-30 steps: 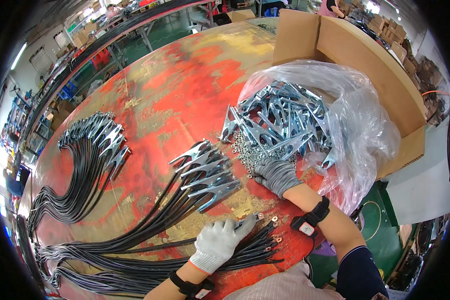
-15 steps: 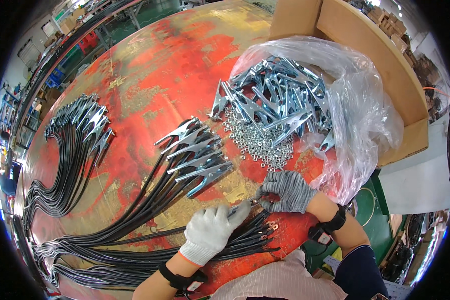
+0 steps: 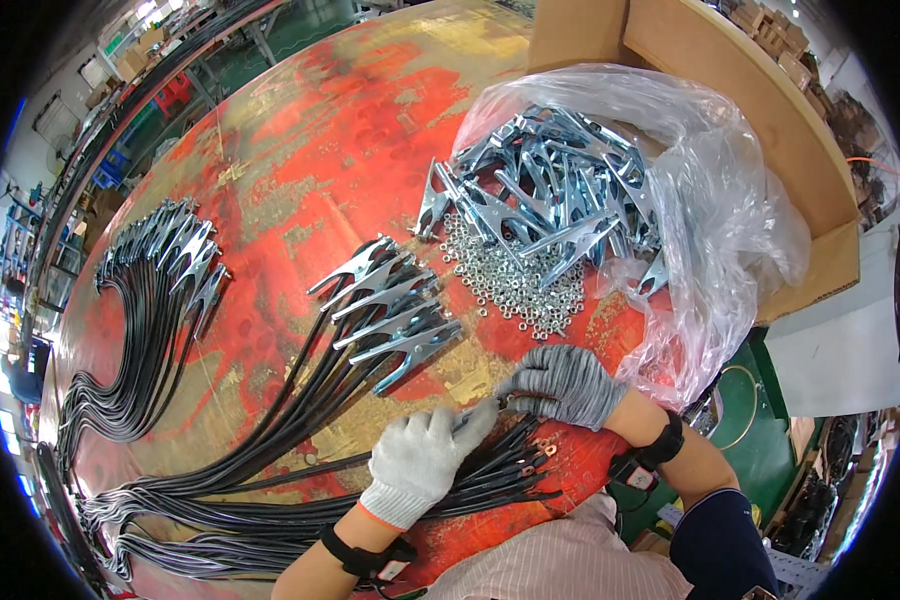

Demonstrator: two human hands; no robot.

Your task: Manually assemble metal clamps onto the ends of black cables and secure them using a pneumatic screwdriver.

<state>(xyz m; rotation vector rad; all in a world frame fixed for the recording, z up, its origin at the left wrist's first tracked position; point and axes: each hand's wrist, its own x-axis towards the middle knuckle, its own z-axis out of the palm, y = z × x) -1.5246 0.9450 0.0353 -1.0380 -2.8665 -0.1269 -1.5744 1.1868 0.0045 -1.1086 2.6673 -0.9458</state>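
White knit glove with orange-edged cuff, on the left hand [image 3: 425, 460]: fingers closed around one slim black cable [image 3: 340, 464] close to its end, over the near part of the worn red-and-tan bench [image 3: 320, 130]. Grey striped knit glove, on the right hand [image 3: 568, 385]: grip narrow, fingertips meeting the left's at that end; whether they pinch a small part cannot be told. Held cable: no clamp visible on it, judged unfinished; long axis left to right, rising slightly, end pointing toward the right hand. Black cables with flat copper-coloured lugs [image 3: 490, 478], bundled beside the left hand: bare-ended, judged left to do. Silver metal clamps on black cables [image 3: 390, 325], fanned row beyond the left hand: fitted, judged done. Second clamp-ended cable group [image 3: 195, 260], farther left: likewise fitted. Small silver nuts [image 3: 515, 290], loose heap beyond the right hand. Loose silver clamps [image 3: 570, 190], large pile adjoining the nuts: on no cable. Crumpled clear plastic bag [image 3: 735, 215], around the pile. Open brown cardboard box [image 3: 750, 110], behind the bag.
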